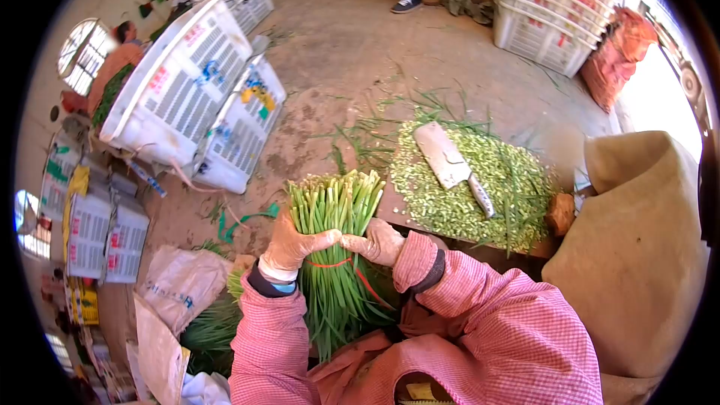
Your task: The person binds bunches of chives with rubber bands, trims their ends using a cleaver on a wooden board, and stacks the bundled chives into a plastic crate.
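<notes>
A thick bundle of garlic chives (330, 214) stands upright in front of me, pale cut ends up and green leaves hanging down. My left hand (291, 246) wraps its left side, and my right hand (379, 243) grips the right side. Both hands wear thin pale gloves, and their thumbs meet across the front. Just below the thumbs a red tie (330, 263) circles the bundle, with a loose tail trailing down to the right. A cleaver (442, 156) lies flat on a heap of chopped chive ends (517, 187) to the right of the bundle. The fingers behind the bundle are hidden.
White plastic crates (180, 79) stand at left, and more crates (551, 7) are stacked at back right beside a red sack (619, 52). A brown cloth (630, 247) drapes at my right. More chives (210, 330) and a white sack (184, 285) lie at left. Other people sit farther off.
</notes>
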The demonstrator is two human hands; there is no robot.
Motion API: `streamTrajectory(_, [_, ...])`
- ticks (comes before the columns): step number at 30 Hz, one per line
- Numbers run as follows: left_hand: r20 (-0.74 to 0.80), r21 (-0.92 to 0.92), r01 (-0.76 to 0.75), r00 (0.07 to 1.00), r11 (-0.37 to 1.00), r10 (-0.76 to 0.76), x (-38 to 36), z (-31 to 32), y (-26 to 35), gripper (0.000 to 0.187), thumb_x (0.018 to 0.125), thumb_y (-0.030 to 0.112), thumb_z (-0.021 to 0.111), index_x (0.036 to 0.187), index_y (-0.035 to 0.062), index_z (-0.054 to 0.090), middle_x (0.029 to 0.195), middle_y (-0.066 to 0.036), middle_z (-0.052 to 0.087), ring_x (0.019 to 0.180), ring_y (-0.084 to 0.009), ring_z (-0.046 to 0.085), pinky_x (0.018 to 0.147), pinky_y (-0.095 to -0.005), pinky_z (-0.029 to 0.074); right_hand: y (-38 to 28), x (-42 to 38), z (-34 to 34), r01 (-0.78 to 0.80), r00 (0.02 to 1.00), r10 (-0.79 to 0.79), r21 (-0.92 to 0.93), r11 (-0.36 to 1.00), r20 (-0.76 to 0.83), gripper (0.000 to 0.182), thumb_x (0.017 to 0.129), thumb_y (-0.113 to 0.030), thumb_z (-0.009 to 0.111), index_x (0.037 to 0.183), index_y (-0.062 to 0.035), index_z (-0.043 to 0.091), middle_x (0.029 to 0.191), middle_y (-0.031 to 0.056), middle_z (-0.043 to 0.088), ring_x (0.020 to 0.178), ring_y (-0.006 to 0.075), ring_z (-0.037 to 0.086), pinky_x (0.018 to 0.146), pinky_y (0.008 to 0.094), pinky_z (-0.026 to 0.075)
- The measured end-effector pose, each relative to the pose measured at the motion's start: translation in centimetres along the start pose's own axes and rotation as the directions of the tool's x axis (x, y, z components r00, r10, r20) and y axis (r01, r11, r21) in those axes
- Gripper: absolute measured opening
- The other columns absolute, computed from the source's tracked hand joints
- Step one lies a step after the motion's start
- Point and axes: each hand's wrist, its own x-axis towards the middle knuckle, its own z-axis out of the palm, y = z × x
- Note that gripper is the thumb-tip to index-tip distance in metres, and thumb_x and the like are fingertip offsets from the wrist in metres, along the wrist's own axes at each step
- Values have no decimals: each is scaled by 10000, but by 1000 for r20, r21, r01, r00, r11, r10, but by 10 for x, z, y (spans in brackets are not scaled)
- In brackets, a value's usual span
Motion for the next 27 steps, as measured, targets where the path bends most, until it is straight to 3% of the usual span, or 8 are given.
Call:
streamTrajectory(2, [44,119,23,999,993,-28,28,20,-5,640,590,150,771,1147,11,489,1017,-46,589,923,-138,550,842,-300,431,-58,-13,-43,-436,847,530,-613,659,-32,741,748,-572,571,1200,6,467,1139,235,532,1075,361,499,924,401,380])
streamTrajectory(3, [44,261,18,999,965,-31,42,26,-6,622,597,159,763,1136,10,491,1000,-46,595,892,-138,562,827,-301,443,5,-27,-67,-53,997,19,-524,850,-69,706,735,-512,627,1168,29,490,1106,206,566,1070,337,517,912,397,405])
streamTrajectory(4, [29,392,-66,998,918,59,56,35,-11,624,587,184,754,1126,15,489,962,-65,611,849,-164,591,804,-301,463,-25,-41,-92,-337,941,277,-441,832,-196,657,731,-421,677,1186,12,483,1124,182,565,1072,302,528,919,373,416])
streamTrajectory(7, [100,870,-104,994,483,35,101,68,-34,761,546,280,760,1184,22,436,994,-133,582,932,-268,571,850,-356,443,18,-62,-169,-685,660,192,-476,552,-726,521,748,-222,678,1173,9,485,1100,165,579,1035,274,552,900,357,433])
streamTrajectory(11, [148,977,-99,954,191,-262,144,110,-128,795,550,347,738,1211,49,410,1109,-141,521,1056,-277,496,913,-372,384,70,-57,-199,-834,543,327,-540,109,-773,710,689,-233,709,1266,-20,354,1116,199,540,1041,302,532,888,371,434])
streamTrajectory(18, [166,985,-155,966,69,-197,142,125,-151,850,543,344,751,1238,40,366,1185,-132,452,1147,-269,403,963,-434,304,115,-53,-246,-585,613,487,56,809,-623,545,735,-37,624,1255,-109,475,789,35,633,616,125,586,554,287,504])
streamTrajectory(21, [133,990,-140,962,-13,-237,141,133,-164,920,525,338,775,1265,21,328,1240,-153,399,1190,-288,351,968,-481,290,59,-78,-224,-390,497,567,415,822,-657,476,746,-9,606,1207,-69,502,764,58,638,553,122,566,475,262,467])
streamTrajectory(27, [115,993,-114,939,22,-324,146,138,-146,860,553,332,748,1254,17,362,1098,-146,522,1054,-272,488,919,-387,357,-20,-226,-209,-242,485,508,449,860,-712,296,730,7,605,1017,26,533,789,103,646,488,96,518,415,207,406])
